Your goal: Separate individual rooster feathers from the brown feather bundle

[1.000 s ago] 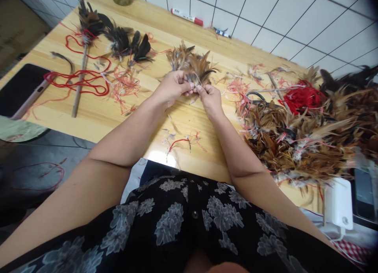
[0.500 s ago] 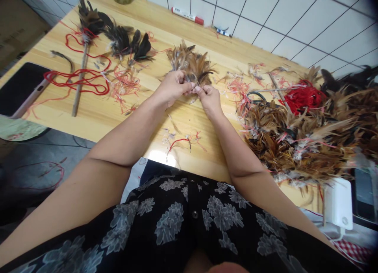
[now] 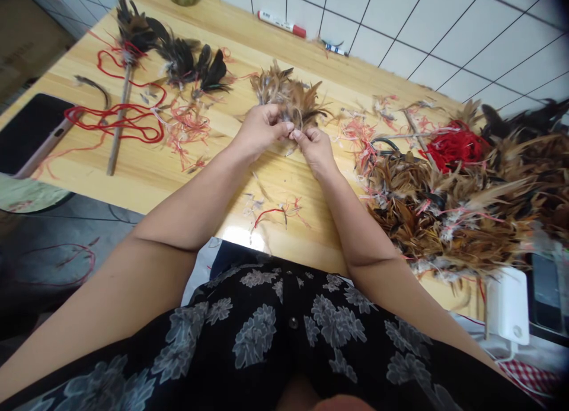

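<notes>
Both hands meet over the middle of the wooden table (image 3: 146, 174), pinched on the near end of a small bundle of brown feathers (image 3: 288, 97) that fans away from the person toward the tiled wall. The left hand (image 3: 260, 129) is curled, its thumb and fingertips closed on the quill ends; the right hand (image 3: 315, 147) comes in from the other side, its fingertips nipped on the same spot, so the two hands touch at the base of the bundle. To the right of that bundle lies a big heap of brown feathers (image 3: 448, 215), strewn with pink thread ends, and a tangle of red thread (image 3: 457, 145) sits at the heap's far edge. To the left of the bundle rest a few black feather tufts (image 3: 195, 64), and further left a thin stick (image 3: 118, 124) topped with dark feathers, looped about with red cord (image 3: 115, 118). Beyond the bundle, near the wall, lies a white marker with a red cap (image 3: 282, 25). Short thread scraps (image 3: 275, 211) litter the table edge on the near side of the bundle, between the forearms.
</notes>
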{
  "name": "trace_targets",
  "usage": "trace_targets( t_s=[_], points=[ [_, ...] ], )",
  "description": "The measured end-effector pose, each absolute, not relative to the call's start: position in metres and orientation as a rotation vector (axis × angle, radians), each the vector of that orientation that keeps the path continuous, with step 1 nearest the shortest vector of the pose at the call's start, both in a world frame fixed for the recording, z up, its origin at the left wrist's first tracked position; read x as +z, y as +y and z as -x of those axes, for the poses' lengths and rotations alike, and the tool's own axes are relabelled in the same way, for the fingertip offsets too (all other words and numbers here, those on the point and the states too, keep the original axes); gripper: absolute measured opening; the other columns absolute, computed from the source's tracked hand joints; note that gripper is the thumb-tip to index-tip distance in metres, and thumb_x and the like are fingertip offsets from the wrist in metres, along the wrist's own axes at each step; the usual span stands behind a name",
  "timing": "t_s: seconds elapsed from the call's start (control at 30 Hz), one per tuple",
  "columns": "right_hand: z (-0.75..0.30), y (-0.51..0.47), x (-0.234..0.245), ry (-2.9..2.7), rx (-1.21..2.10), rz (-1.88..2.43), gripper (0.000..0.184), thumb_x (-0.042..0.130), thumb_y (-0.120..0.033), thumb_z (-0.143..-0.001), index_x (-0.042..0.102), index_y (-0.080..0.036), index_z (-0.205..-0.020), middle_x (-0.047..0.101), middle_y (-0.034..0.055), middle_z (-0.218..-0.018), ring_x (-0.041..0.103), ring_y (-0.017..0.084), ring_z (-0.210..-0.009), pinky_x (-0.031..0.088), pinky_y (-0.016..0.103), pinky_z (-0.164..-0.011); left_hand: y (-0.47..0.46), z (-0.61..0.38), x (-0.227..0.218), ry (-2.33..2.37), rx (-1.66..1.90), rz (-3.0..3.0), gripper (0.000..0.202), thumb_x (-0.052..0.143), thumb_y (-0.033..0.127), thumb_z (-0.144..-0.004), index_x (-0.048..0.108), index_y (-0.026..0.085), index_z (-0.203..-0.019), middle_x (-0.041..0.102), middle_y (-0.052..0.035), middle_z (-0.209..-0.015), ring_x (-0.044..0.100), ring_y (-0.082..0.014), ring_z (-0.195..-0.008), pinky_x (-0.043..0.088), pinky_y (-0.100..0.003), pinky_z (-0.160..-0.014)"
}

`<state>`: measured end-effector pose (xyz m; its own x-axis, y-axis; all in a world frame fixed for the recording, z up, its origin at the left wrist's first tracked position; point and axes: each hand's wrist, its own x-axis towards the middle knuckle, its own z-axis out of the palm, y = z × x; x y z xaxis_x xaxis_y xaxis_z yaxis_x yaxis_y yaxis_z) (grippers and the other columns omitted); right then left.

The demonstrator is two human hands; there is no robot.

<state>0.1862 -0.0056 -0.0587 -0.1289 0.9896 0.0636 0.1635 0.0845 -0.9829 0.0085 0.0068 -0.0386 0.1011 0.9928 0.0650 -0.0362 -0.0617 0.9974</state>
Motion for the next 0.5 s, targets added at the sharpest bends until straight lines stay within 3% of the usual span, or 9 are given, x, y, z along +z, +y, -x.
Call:
trace_targets(
  t_s=[0.13, 0.37, 0.5],
  points=[
    [-0.187, -0.006, -0.056, -1.454, 1.146, 1.219, 0.07, 0.082, -0.09, -0.1, 0.073, -0.022, -0.088, 0.066, -0.0002, -0.08, 0.068, 0.018, -0.091, 0.057, 0.031, -0.086, 0.002, -0.01, -0.028, 1.095, 1.204, -1.195, 0.03, 0.098, 0.006, -0.089, 0.075, 0.02, -0.103, 0.072, 0.0014, -0.079, 0.082, -0.0228, -0.087, 0.066, -0.033, -0.09],
    [-0.186, -0.008, -0.052, -1.529, 1.073, 1.287, 0.07, 0.087, -0.087, -0.097, 0.067, -0.023, -0.077, 0.055, -0.003, -0.071, 0.058, 0.017, -0.082, 0.051, 0.032, -0.081, -0.008, -0.01, -0.013, 1.155, 1.19, -1.223, 0.042, 0.095, -0.003, -0.078, 0.071, 0.024, -0.1, 0.068, 0.004, -0.077, 0.081, -0.0232, -0.093, 0.06, -0.03, -0.084],
    [-0.187, -0.008, -0.054, -1.581, 1.079, 1.268, 0.066, 0.086, -0.083, -0.1, 0.068, -0.023, -0.078, 0.055, -0.0027, -0.073, 0.057, 0.017, -0.082, 0.048, 0.033, -0.08, -0.01, -0.01, -0.011, 1.189, 1.203, -1.303, 0.043, 0.097, -0.003, -0.083, 0.067, 0.023, -0.1, 0.065, 0.0055, -0.075, 0.082, -0.0224, -0.103, 0.058, -0.03, -0.09]
  ],
)
